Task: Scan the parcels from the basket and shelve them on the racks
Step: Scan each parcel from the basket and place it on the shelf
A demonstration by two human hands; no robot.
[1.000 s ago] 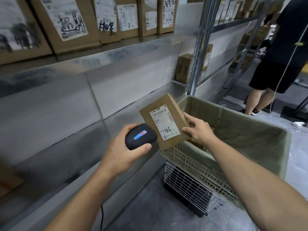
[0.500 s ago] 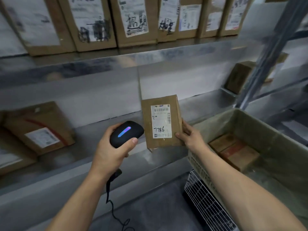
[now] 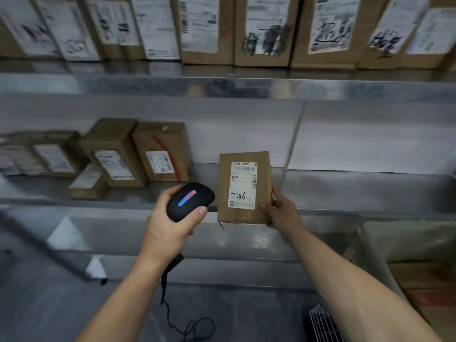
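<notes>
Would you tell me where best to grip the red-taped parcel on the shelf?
Probably its upper right corner, coming from the front right. The red-taped parcel stands on end, a neighbouring parcel sits close on its left, and its right side and top are free.

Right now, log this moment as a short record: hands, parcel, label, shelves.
left hand: grips the black scanner, its light strip blue and red
right hand: holds the parcel by its lower right corner
parcel: upright, label facing the camera, not yet on a shelf
label: handwritten 7786
middle shelf: several brown boxes stand at its left
upper shelf: row of labelled boxes
</notes>
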